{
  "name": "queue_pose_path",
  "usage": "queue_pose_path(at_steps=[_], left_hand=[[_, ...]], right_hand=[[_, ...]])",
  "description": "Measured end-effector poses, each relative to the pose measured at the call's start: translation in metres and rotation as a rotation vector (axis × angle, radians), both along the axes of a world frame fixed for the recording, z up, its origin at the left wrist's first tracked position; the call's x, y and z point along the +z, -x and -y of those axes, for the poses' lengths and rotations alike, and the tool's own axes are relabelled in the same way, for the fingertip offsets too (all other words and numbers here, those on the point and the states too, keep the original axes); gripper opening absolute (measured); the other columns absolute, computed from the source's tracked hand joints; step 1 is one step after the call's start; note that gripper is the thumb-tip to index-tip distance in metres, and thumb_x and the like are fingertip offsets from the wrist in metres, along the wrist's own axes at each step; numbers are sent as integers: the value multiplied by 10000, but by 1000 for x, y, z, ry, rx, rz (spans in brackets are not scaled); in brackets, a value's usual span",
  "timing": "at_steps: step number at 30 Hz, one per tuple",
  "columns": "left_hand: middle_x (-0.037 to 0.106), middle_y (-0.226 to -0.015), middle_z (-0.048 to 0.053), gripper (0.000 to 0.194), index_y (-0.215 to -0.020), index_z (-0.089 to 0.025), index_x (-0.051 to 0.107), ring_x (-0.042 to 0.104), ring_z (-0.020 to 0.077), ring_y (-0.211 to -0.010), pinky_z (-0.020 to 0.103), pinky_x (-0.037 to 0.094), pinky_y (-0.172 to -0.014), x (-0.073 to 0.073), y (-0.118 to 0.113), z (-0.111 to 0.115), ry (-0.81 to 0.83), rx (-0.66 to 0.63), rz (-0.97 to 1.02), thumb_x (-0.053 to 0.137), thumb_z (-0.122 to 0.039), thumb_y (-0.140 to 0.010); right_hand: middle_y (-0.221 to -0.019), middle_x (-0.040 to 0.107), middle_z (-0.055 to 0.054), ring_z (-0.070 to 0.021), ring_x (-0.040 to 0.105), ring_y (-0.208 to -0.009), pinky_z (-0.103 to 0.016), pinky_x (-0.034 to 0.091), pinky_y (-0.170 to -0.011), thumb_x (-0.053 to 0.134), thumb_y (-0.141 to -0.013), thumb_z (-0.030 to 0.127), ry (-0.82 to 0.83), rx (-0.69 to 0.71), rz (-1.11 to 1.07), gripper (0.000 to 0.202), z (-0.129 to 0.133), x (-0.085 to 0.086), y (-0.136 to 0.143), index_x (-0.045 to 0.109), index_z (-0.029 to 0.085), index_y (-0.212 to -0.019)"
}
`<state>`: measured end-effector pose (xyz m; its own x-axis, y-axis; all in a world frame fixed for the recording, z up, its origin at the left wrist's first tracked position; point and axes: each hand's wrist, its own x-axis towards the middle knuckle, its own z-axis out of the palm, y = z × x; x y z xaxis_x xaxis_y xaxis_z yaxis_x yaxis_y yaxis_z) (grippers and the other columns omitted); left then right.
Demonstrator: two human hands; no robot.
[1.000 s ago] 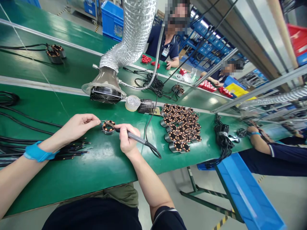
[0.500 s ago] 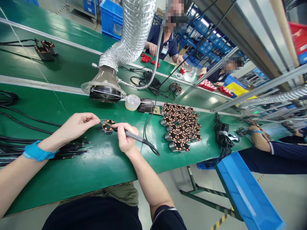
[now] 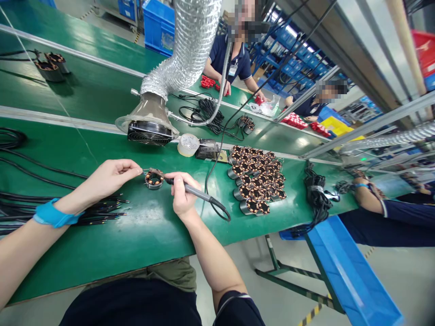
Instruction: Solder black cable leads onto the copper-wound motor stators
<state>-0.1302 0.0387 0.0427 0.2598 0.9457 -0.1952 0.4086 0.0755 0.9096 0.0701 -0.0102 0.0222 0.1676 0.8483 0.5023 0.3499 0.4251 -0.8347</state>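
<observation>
My left hand (image 3: 115, 177) is closed in a pinch on a thin solder wire (image 3: 145, 170), its end at the upper left rim of a motor stator (image 3: 154, 185). That stator is a small metal ring with copper windings, lying on the green bench. In my right hand (image 3: 182, 195) is a grey and black soldering iron (image 3: 200, 194), gripped like a pen from the right. Its tip reaches over the top of the stator, close to the wire's end; exact contact is too small to tell.
Several stators (image 3: 254, 176) stand in rows to the right. Black cables (image 3: 98, 213) lie by my left forearm. A fume fan (image 3: 149, 131) on a foil duct (image 3: 193, 40), a round tub (image 3: 188, 145) and a black cable bundle (image 3: 317, 192) are around. Co-workers (image 3: 234, 59) sit opposite.
My right hand and the soldering iron have shifted slightly right. My left hand stays almost still. On the far belt, two cabled stators have slid left, and the co-worker opposite has moved their hands.
</observation>
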Motion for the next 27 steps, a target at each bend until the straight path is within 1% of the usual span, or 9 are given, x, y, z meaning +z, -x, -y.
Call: queue_pose_path(at_steps=[5,9,11,13,15,17,20,24,27], left_hand=[[666,-745,24,468,-810,-150,687,545,174,-683,238,404,-609,3,-2,0,5,21,9,660,-605,-708],[662,-741,20,471,-814,-153,684,535,169,-675,237,395,-608,3,-2,1,11,17,8,650,-612,-714],[663,-747,19,468,-820,-154,685,534,168,-677,240,391,-613,1,-1,0,1,12,0,646,-610,-723],[676,-770,25,458,-829,-155,686,553,179,-707,248,402,-642,-1,0,-1,-17,-1,-1,641,-601,-737],[702,-829,41,449,-855,-155,688,588,203,-779,263,426,-706,-4,2,-2,-36,-25,8,636,-590,-755],[724,-907,58,452,-901,-159,695,614,225,-848,281,442,-762,-6,3,-3,-50,-48,12,616,-588,-781],[738,-941,58,464,-915,-176,702,634,243,-875,291,459,-769,-9,5,-4,-77,-62,-1,584,-610,-800],[738,-902,51,478,-879,-185,696,631,248,-848,295,460,-746,-15,8,-5,-117,-78,-60,566,-639,-801],[737,-919,48,469,-896,-198,704,628,246,-834,301,466,-753,-19,10,-6,-139,-92,-90,562,-636,-808]], right_hand=[[-756,715,-57,-188,702,-721,-312,588,-697,392,-980,364,21,5,17,396,2,3,1,718,176,-857],[-715,695,-44,-178,696,-683,-287,583,-677,393,-989,371,24,-27,29,396,3,2,1,718,182,-864],[-685,677,-29,-155,680,-627,-259,575,-652,381,-1005,373,16,-27,43,395,2,1,2,714,183,-910],[-699,673,-19,-130,660,-602,-237,571,-658,370,-1023,356,1,19,84,376,0,1,5,704,184,-1020],[-787,686,-28,-122,658,-661,-233,572,-718,398,-1026,340,-45,99,178,339,-4,1,10,682,197,-1143],[-891,670,-46,-131,655,-769,-241,566,-784,460,-1014,338,-103,150,316,309,-8,1,16,669,226,-1213],[-950,606,-54,-145,638,-871,-243,559,-833,499,-1005,288,-138,149,469,303,-14,-1,24,646,267,-1270],[-1075,563,-63,-143,626,-991,-231,543,-920,494,-992,183,-124,136,501,387,-18,-4,27,555,262,-1366],[-1154,542,-67,-131,620,-1028,-216,530,-947,481,-988,157,-82,151,523,431,-18,-5,26,498,255,-1407]])
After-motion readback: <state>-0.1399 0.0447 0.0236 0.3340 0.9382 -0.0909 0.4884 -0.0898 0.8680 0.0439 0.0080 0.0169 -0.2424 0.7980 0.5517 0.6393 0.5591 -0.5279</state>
